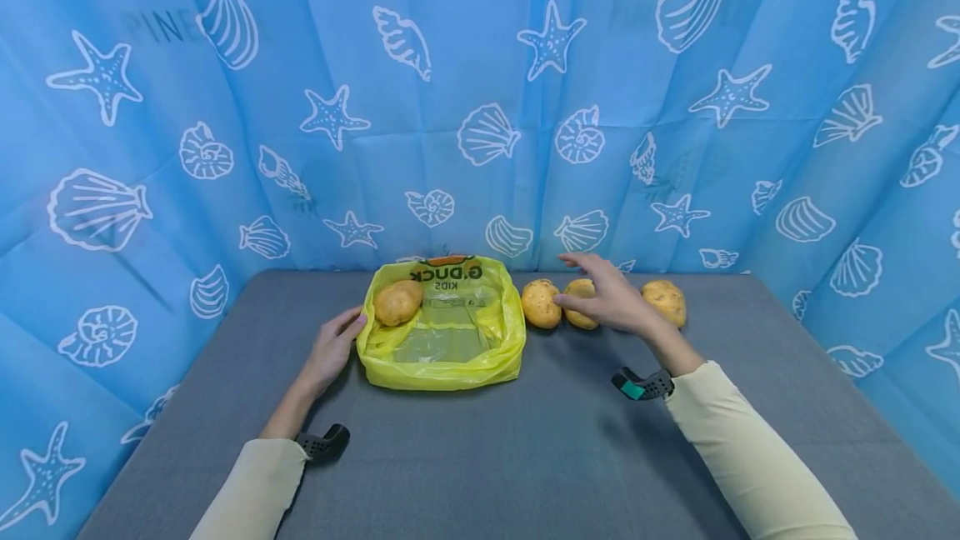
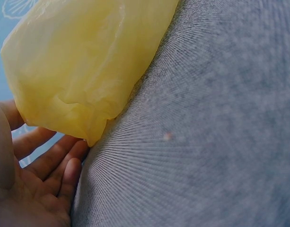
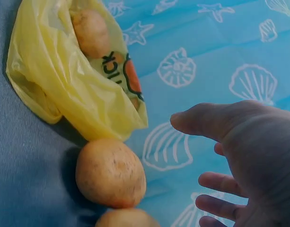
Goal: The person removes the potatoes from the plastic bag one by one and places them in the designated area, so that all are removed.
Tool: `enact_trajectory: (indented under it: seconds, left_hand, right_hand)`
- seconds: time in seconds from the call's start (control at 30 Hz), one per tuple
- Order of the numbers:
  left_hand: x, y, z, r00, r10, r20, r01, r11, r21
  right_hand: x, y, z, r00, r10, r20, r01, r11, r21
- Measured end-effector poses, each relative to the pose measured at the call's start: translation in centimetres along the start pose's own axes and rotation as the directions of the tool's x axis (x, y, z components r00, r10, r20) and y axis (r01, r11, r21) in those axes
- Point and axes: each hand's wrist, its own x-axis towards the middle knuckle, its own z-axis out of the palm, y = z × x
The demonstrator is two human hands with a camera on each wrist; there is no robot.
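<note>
A yellow translucent plastic bag (image 1: 442,375) with "G.DUCK KIDS" lettering sits on the table, its mouth spread wide. One potato (image 1: 398,303) lies inside it, at the left. My left hand (image 1: 332,352) rests against the bag's left side, its fingers extended along the plastic in the left wrist view. Just right of the bag is a second potato (image 1: 542,304), and beside that one another potato (image 1: 580,304), partly hidden by my right hand (image 1: 609,297). That hand hovers over them with thumb and fingers spread, holding nothing. Farther right lies one more potato (image 1: 664,302).
The grey cloth-covered table (image 1: 480,465) ends at the back against a blue curtain (image 1: 480,90) printed with shells and starfish. Each wrist wears a black band, the right band (image 1: 643,385) marked with green.
</note>
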Motion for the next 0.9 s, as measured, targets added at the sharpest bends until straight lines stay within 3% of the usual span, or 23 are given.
enact_trajectory:
  seconds: [0.57,0.9]
  left_hand:
    - [-0.1,0.2,0.0,1.0,0.005,0.004,-0.005,1.0,-0.004]
    - [-0.1,0.2,0.0,1.0,-0.002,0.003,0.002,1.0,-0.006]
  right_hand:
    - [3.0,-4.2,2.1,0.993,-0.094,0.066,0.093,0.995,0.026]
    - [4.9,-5.7,4.5,0.985,-0.143,0.093,0.139,0.989,0.047]
